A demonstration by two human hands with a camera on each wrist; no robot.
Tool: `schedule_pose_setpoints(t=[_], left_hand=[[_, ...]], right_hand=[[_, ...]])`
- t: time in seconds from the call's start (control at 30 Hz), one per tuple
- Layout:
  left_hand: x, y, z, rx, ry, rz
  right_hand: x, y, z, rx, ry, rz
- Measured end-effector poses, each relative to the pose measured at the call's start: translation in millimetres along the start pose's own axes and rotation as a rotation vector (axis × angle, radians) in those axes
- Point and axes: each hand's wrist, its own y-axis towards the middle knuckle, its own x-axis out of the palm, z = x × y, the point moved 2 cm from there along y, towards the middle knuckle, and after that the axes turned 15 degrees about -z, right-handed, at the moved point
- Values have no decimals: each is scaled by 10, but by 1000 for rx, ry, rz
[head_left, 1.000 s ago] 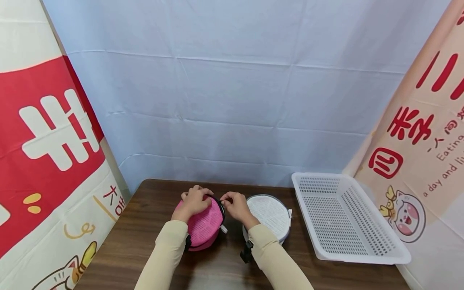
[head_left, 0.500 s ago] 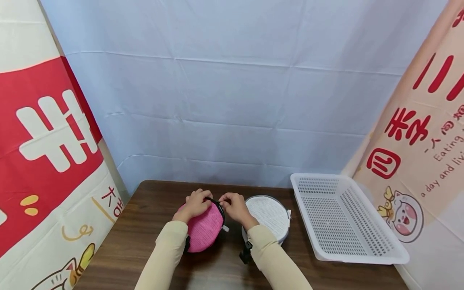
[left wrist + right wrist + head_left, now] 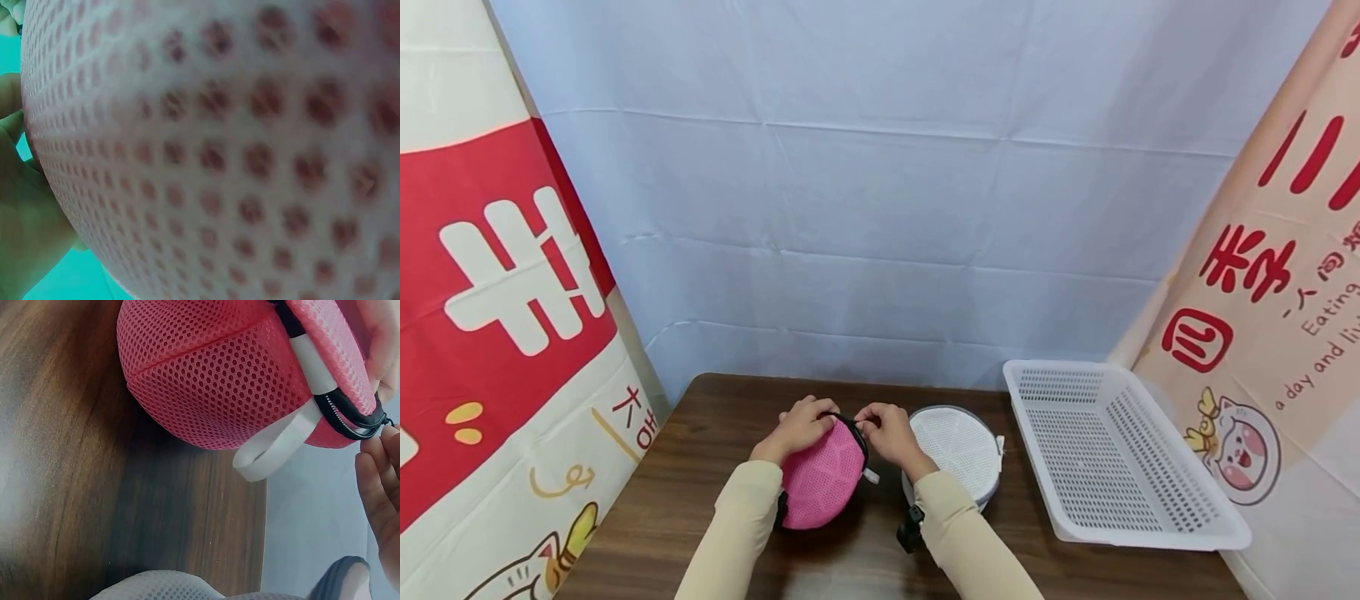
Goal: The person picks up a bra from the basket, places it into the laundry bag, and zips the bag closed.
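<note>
A pink mesh laundry bag (image 3: 823, 479), round with black trim, sits tilted on the table. My left hand (image 3: 801, 427) holds its far upper edge; in the left wrist view the bag's mesh (image 3: 212, 156) fills most of the picture, blurred. At the bag's far right edge, my right hand (image 3: 886, 429) pinches the small black zipper pull (image 3: 387, 420). The right wrist view shows the black zipper (image 3: 344, 415) running along the rim, partly parted near the pull. A white fabric loop (image 3: 275, 450) sticks out from the bag's side.
A white round mesh bag (image 3: 955, 450) with grey trim stands just right of my right forearm. Farther right lies a white plastic basket (image 3: 1037, 467) on the brown wooden table (image 3: 700, 467). Cloth curtains (image 3: 880, 208) hang behind and at both sides.
The pink bag has tipped toward me, its top facing me more. My left hand has shifted slightly down with it. My right hand stays at the zipper end, a little lower.
</note>
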Motion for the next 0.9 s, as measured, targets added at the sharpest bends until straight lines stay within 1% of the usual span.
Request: schedule_pose_setpoints(t=[0.1,0.23,0.4,0.53,0.63,0.73,0.83,0.9], left_hand=[[0,-5,5,-21,-10,25],[-9,-10,-2,-53,-33,41],[-39,-20,-40,-105,-61,89],[-70,-26,-43,-125,-90,94],[-95,-33,-56,-155,-128,109],[-117,-40,-72,-158,-168,139],[-119,-44,-85,-152,-198,155],[-115,-52,-99,-164,-213,170]], right_hand=[[7,-20,-8,-4,16,3],[6,-56,-16,-19,29,8],[-12,-85,-26,-35,24,13],[-37,-94,-30,-39,30,15],[-53,-102,-24,-37,56,13],[-63,-117,-20,-37,75,15],[-66,-135,-32,-47,85,15],[-64,-146,-42,-50,81,14]])
